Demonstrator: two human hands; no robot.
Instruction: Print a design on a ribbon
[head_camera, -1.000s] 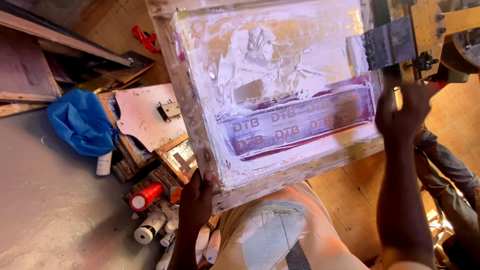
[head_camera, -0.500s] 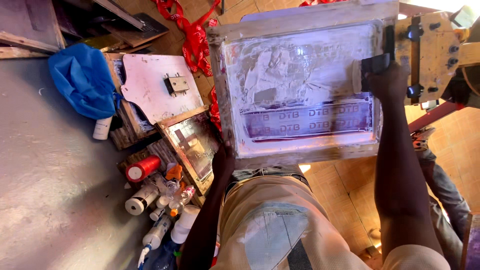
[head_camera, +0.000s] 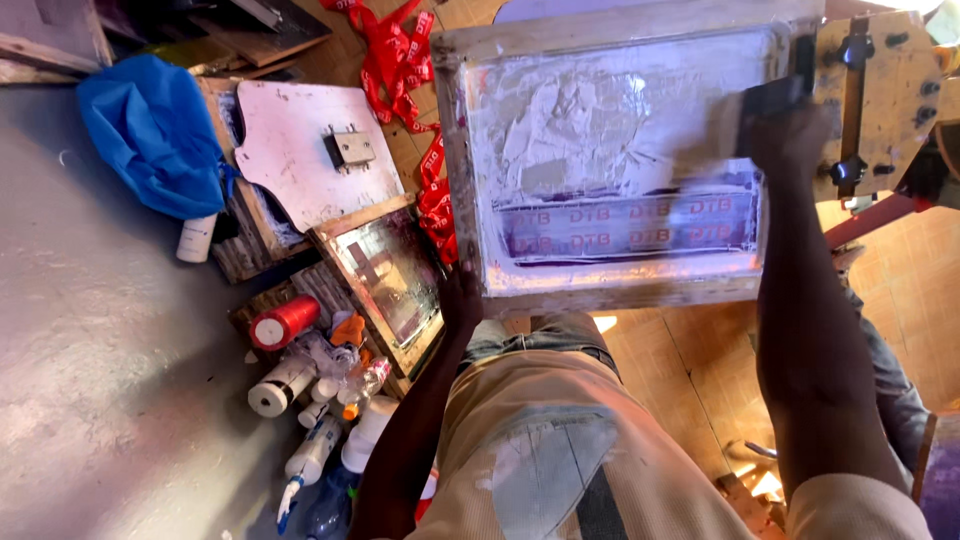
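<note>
From my head camera, looking down: my left hand (head_camera: 462, 300) is clamped on the near left corner of the wooden printing screen frame (head_camera: 455, 170), fingers wrapped over the edge of the wood. The frame lies flat in front of my waist, its mesh smeared white, with a purplish band of repeated red lettering (head_camera: 628, 225) across the lower part. My right hand (head_camera: 790, 140) is up at the frame's far right side, closed around the dark squeegee (head_camera: 762, 98), whose blade rests on the mesh just above the lettered band (the hand is blurred, so I cannot tell exactly how the fingers sit). Right beside that hand is the wooden hinge clamp (head_camera: 880, 90) with its black knobs, touching the frame's right end.

To the left of the frame, red ribbons (head_camera: 400, 60) trail along its edge. Further left lie a smaller framed screen (head_camera: 385, 280), a white board with a metal hinge (head_camera: 310, 150), a blue cloth (head_camera: 155, 130), a spool of red thread (head_camera: 285, 322) and a cluster of bottles and tubes (head_camera: 320, 420) on the grey floor (head_camera: 90, 400).
</note>
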